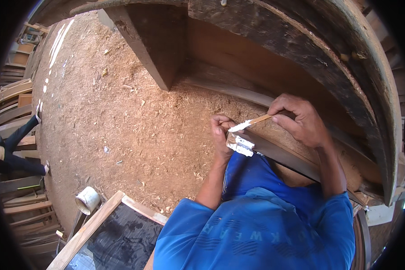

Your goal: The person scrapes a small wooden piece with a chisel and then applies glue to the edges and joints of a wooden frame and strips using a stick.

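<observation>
My right hand (pixel 297 119) pinches a thin wooden stick (pixel 260 119) between thumb and fingers. White paste, like glue, coats the stick's far tip, which lies close to my left hand (pixel 222 132). That hand has its fingers curled round the end of a wooden rail (pixel 279 153), though part of its grip is hidden. Thick white paste (pixel 241 144) covers the rail's cut end. From there the rail runs back to the right, over my lap and under my right forearm.
A large curved wooden piece of furniture (pixel 274 40) arches over the right and far side. At lower left are a white pot (pixel 87 200) and a wood-framed dark panel (pixel 121 234). Wood shavings litter the floor (pixel 121 126). Stacked timber and another person's legs (pixel 22 135) are at far left.
</observation>
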Available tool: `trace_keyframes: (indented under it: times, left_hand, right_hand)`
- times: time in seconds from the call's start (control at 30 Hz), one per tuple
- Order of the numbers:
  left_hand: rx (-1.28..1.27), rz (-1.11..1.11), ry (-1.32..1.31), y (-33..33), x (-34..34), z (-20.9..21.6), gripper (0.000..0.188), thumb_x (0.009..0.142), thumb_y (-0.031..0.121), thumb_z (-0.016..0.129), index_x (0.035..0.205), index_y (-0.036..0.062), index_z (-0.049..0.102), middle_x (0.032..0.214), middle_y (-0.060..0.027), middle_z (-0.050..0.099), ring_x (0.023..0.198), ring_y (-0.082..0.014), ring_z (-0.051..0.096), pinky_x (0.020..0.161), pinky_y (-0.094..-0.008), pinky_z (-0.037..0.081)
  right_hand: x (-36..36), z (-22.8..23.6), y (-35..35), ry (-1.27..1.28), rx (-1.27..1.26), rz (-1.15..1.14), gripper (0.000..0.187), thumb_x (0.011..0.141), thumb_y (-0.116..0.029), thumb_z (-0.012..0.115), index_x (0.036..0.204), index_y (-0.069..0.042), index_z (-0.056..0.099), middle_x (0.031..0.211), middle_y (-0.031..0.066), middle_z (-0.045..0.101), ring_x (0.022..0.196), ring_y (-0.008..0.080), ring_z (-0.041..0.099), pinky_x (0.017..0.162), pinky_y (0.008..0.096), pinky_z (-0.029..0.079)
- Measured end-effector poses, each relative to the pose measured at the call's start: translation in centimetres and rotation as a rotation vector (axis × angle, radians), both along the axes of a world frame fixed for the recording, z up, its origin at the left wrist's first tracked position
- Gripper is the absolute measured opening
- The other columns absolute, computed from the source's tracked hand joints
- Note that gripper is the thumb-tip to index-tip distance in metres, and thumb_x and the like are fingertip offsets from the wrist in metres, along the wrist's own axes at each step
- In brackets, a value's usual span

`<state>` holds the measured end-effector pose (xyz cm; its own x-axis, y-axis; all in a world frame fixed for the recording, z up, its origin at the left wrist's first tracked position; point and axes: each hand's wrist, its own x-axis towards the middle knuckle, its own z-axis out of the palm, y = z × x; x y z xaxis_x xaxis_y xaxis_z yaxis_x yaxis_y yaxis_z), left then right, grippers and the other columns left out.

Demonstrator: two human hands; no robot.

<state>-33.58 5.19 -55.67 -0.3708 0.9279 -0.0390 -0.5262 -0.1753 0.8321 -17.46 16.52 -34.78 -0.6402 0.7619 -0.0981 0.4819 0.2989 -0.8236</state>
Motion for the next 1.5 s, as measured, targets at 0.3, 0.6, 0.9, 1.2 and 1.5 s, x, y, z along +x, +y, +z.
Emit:
trace_keyframes:
  times: [0.3, 0.6, 0.9, 1.2, 1.5]
  left_hand:
    - [0.083, -0.021, -0.056, 1.1, -0.4, 0.2, 0.062, 0.098, 0.064, 0.050, 0.118, 0.0068, 0.039, 0.077, -0.0140, 0.066, 0.066, -0.0190, 0.064, 0.063, -0.0281, 0.053]
    - [-0.029, 0.018, -0.064, 0.4, -0.4, -1.1, 0.063, 0.100, 0.066, 0.041, 0.112, 0.0044, 0.041, 0.075, -0.0126, 0.064, 0.062, -0.0191, 0.063, 0.056, -0.0289, 0.053]
    - [0.020, -0.037, 0.012, 0.3, -0.1, -1.9, 0.059, 0.102, 0.061, 0.037, 0.115, 0.0036, 0.043, 0.074, -0.0069, 0.062, 0.063, -0.0129, 0.059, 0.058, -0.0269, 0.047]
    - [0.063, 0.074, 0.151, 2.5, 0.2, -3.7, 0.042, 0.107, 0.041, 0.027, 0.111, 0.0054, 0.049, 0.073, -0.0017, 0.055, 0.067, -0.0101, 0.053, 0.064, -0.0266, 0.042]
    - [0.022, 0.145, 0.195, 3.4, -0.1, -5.4, 0.036, 0.106, 0.038, 0.032, 0.107, 0.0088, 0.053, 0.081, 0.0026, 0.045, 0.076, -0.0090, 0.044, 0.069, -0.0269, 0.038]
  right_hand:
    - [-1.3, -0.8, 3.3, -0.062, 0.116, 0.453, 0.011, 0.085, -0.011, 0.068, 0.091, -0.002, 0.067, 0.088, 0.0123, 0.065, 0.088, 0.0303, 0.062, 0.083, 0.0416, 0.048]
    - [-2.6, -1.3, 1.6, 0.025, 0.325, 0.481, 0.010, 0.085, -0.012, 0.070, 0.091, -0.004, 0.067, 0.090, 0.0118, 0.065, 0.089, 0.0337, 0.059, 0.085, 0.0447, 0.046]
    - [-2.3, 0.7, -0.2, 0.023, 0.253, 0.393, 0.010, 0.081, -0.009, 0.071, 0.089, -0.003, 0.069, 0.083, 0.0146, 0.064, 0.084, 0.0327, 0.063, 0.076, 0.0437, 0.049]
    - [4.0, 5.1, -4.2, 0.083, 0.313, -0.100, 0.010, 0.081, -0.006, 0.069, 0.088, 0.000, 0.066, 0.082, 0.0140, 0.063, 0.078, 0.0296, 0.062, 0.072, 0.0400, 0.049]
    - [8.3, 4.4, -8.9, 0.241, 0.291, -0.161, 0.010, 0.078, -0.002, 0.072, 0.086, -0.002, 0.066, 0.083, 0.0098, 0.065, 0.079, 0.0209, 0.064, 0.072, 0.0329, 0.049]
